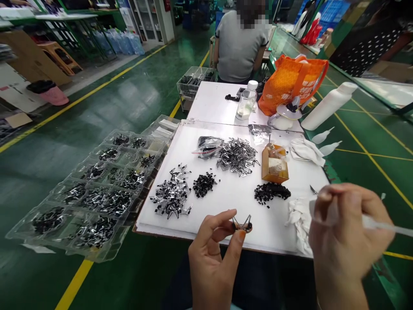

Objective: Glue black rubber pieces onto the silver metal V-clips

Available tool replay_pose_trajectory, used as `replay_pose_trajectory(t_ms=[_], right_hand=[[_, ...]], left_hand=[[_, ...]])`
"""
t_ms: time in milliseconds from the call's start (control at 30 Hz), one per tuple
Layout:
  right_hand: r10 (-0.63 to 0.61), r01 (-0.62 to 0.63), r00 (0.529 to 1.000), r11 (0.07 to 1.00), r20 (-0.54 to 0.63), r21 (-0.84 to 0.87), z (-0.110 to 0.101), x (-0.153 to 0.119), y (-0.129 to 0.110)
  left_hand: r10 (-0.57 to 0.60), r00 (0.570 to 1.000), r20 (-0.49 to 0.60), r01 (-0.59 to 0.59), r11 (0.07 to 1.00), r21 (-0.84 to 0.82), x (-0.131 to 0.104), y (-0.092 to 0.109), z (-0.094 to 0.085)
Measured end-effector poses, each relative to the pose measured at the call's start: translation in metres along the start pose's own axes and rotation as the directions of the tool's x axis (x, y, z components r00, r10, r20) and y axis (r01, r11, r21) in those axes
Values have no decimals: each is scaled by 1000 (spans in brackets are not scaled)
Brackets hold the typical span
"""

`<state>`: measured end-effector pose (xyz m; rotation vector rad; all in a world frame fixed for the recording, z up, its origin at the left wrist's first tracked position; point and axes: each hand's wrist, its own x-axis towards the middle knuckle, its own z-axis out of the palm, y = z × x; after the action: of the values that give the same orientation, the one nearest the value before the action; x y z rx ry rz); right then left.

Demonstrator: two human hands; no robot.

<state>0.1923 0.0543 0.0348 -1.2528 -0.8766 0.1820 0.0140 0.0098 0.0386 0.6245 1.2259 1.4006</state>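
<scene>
My left hand pinches a small V-shaped metal clip with black ends between thumb and fingers, held above the table's front edge. At the right, my right hand is closed round a translucent white plastic dropper, whose thin stem sticks out to the right. A pointed metal tip shows beside the fingers; I cannot tell whether it is held. Beyond my hands lie a pile of metal clips with black ends, a pile of bare metal clips and small black pieces.
More black pieces lie near an amber box. White cloths are on the right. A sectioned plastic tray of clips stands at left. A clear bottle, an orange bag and a seated person are farther back.
</scene>
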Motion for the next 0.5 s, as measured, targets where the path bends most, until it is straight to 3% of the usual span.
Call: replay_pose_trajectory(t_ms=[67,133,333,500], right_hand=[[107,-129,984,979,140,161,-5,-16,-18],[130,-181,967,956,219,231,-9,-25,-27],[114,-168,968,956,223,241,-11,-29,-25],[90,-108,990,978,106,179,-9,-21,-17]], left_hand=[[39,999,20,-40,999,16,-1,-1,1],[67,997,31,-68,997,25,-1,0,2],[87,995,48,-88,996,28,-1,1,1],[77,996,44,-78,997,25,-1,0,1]])
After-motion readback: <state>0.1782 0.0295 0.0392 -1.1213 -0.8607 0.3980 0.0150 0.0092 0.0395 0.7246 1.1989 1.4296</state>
